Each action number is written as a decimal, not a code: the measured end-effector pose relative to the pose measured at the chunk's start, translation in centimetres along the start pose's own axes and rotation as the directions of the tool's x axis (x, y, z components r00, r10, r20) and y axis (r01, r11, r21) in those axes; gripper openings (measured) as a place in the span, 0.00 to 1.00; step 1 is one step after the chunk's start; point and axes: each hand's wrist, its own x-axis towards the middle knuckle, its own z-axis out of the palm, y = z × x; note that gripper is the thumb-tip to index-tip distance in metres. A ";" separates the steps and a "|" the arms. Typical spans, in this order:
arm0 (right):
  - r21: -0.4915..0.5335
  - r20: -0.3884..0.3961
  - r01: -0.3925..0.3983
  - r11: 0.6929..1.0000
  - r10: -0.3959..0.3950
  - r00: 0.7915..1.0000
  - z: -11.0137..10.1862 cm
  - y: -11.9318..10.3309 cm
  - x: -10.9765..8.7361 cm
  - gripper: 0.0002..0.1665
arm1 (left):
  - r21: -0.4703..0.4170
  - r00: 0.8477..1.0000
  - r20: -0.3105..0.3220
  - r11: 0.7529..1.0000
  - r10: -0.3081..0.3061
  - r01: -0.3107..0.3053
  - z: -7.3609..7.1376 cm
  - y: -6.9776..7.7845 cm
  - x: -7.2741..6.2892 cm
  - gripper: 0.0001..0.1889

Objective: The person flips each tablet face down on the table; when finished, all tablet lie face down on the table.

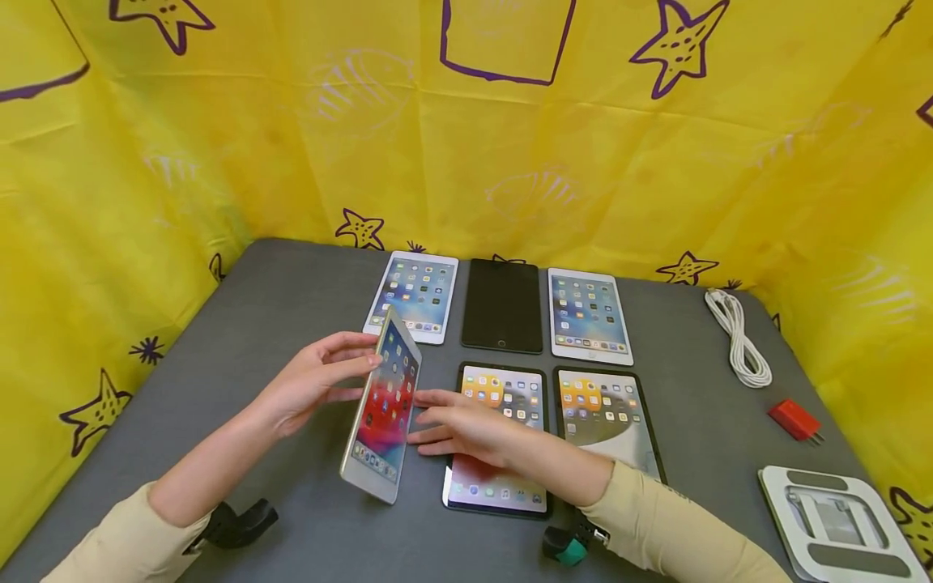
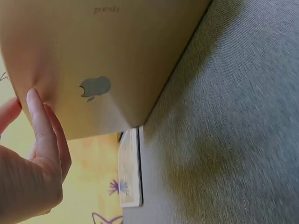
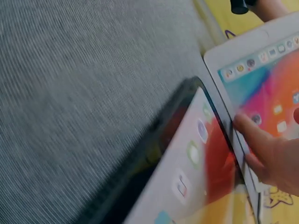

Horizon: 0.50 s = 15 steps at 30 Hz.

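Note:
A tablet (image 1: 386, 409) with a white front and a gold back stands tilted on edge, its lit screen facing right. My left hand (image 1: 321, 379) grips its left long edge, thumb at the front rim and fingers behind. The left wrist view shows those fingertips on the gold back (image 2: 70, 56), beside an apple logo. On the other side my right hand (image 1: 466, 427) has its fingers loosely extended, fingertips right at the tablet's lower-right edge. Under the right forearm lies a black-rimmed tablet (image 1: 496, 495) with a lit screen, partly hidden by the arm.
Behind lie a white tablet (image 1: 430, 283), a dark-screened black tablet (image 1: 501, 304) and another white tablet (image 1: 589, 312). A second black-rimmed tablet (image 1: 608, 409) is at right. Farther right are a white cable (image 1: 739, 340), a red plug adapter (image 1: 794, 419) and a white-grey flat device (image 1: 838, 518). Yellow cloth (image 1: 466, 162) surrounds the table.

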 end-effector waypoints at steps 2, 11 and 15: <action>-0.063 -0.003 0.035 0.997 -0.036 0.999 -0.1 -0.3 0.1 0.32 | -0.010 1.000 -0.006 1.000 0.010 -0.010 0.6 0.1 0.1 0.31; -0.195 -0.130 0.280 0.940 -0.307 0.943 0.2 -5.1 1.0 0.34 | -0.057 0.999 -0.022 0.998 0.029 -0.030 1.5 -0.1 0.2 0.29; -0.271 -0.181 0.313 0.910 -0.368 0.912 0.4 -6.5 1.8 0.36 | -0.087 0.998 -0.032 0.995 0.045 -0.048 1.9 -0.4 0.3 0.27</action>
